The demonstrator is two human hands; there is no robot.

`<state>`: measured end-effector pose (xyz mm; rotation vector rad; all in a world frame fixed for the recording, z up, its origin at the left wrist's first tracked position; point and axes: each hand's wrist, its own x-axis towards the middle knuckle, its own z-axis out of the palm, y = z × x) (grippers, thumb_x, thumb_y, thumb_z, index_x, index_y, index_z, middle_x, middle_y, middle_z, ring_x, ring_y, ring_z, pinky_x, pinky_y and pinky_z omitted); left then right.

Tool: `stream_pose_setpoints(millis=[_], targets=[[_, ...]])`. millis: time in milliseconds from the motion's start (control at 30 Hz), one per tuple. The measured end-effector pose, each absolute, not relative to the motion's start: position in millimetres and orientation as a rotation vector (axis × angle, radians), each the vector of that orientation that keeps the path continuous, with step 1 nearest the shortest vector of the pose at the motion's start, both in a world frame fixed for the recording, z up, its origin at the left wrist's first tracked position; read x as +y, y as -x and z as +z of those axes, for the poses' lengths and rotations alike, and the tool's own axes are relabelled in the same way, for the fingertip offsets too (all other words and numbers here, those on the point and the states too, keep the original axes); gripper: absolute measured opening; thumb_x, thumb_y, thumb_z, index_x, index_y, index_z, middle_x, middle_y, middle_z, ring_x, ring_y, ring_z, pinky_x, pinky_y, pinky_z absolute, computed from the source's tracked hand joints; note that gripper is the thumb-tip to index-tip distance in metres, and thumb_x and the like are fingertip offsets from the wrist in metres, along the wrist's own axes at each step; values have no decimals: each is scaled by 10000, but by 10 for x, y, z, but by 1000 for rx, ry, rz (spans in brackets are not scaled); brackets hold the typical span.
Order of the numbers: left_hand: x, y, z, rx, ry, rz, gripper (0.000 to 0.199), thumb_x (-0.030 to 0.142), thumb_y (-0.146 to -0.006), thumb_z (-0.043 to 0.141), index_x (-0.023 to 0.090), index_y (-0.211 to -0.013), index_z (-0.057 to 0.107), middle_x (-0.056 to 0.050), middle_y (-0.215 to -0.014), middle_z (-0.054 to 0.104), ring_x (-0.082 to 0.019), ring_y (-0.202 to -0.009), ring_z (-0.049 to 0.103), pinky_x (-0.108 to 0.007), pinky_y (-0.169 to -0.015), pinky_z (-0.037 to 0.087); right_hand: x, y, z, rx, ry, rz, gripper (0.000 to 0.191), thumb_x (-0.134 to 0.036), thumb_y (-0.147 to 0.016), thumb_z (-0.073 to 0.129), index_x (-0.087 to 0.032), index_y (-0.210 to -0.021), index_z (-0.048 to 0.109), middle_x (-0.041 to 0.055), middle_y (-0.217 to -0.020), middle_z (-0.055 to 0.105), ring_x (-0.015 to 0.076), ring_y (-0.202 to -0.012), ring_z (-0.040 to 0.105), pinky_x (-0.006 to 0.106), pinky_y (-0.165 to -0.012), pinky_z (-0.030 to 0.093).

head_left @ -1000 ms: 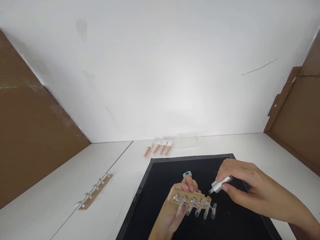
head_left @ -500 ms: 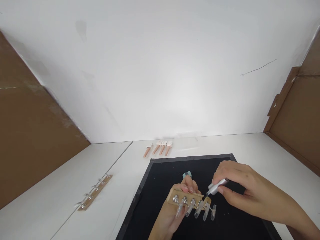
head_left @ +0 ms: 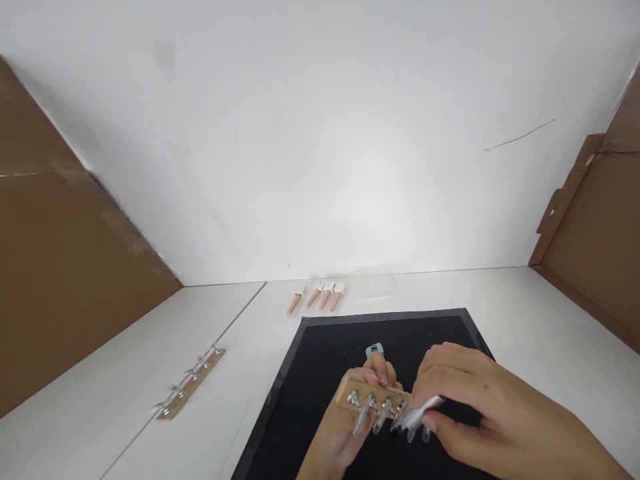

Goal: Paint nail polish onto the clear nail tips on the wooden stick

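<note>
My left hand point(head_left: 350, 413) grips a tan strip point(head_left: 363, 395) from behind, above the black mat point(head_left: 320, 373). Clear nail tips point(head_left: 382, 417) stand out from metal holders along the strip's front. Between the fingers and thumb of my right hand point(head_left: 470, 400) is a silvery-white cap point(head_left: 420, 413), tilted down to the left. The cap's dark lower end is at the nail tips on the right half of the strip. My right hand and the cap partly cover the strip's right end and the last nail tips. Behind my left fingers lies a light blue object point(head_left: 375, 350).
Several small bottles with peach-coloured handles point(head_left: 326, 296) lie beyond the mat on the white table point(head_left: 255, 340). A second strip with clear tips point(head_left: 193, 385) lies at the left. Brown cardboard panels point(head_left: 75, 240) flank the white back wall point(head_left: 340, 133).
My right hand has moved left and down with the cap, which now overlaps the nail tips on the right part of the strip. My left hand and the strip have hardly moved.
</note>
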<state>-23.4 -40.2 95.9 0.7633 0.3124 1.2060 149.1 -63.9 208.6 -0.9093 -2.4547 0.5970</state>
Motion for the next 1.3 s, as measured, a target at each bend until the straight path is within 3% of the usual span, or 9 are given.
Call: stream_pose_setpoints(millis=[367,567,800,1300], targets=[[-450,330,844,251,-864,1220,153,365,-586,763,304,-717,714,28,-722,471,-109,-690,453,-289,-699,404,-651,-1653,1960,-2339,1090,512,152,-105,-846,464,-230,-873,547,19,-828,612,164,-745,581,263,-623,456],[-392,324,764,259,-902,1215,156,361,-589,762,311,-729,713,25,-719,468,-116,-703,455,-295,-693,397,-649,-1647,1915,-2301,980,502,184,-62,-786,512,-233,-851,532,-14,-719,574,136,-641,553,234,-557,430],[-345,330,722,265,-959,1222,240,379,-476,813,334,-696,729,24,-705,462,-132,-730,476,-327,-745,393,-633,-1666,1932,-2342,942,523,216,-39,-769,502,-229,-854,557,-6,-727,570,126,-620,541,223,-531,425],[-354,330,752,271,-1162,1118,267,436,-451,796,394,-710,746,1,-670,460,-173,-766,459,-357,-807,361,-622,-1670,1997,-2447,1096,567,146,-90,-814,494,-215,-832,569,-12,-734,595,131,-649,548,239,-578,429]])
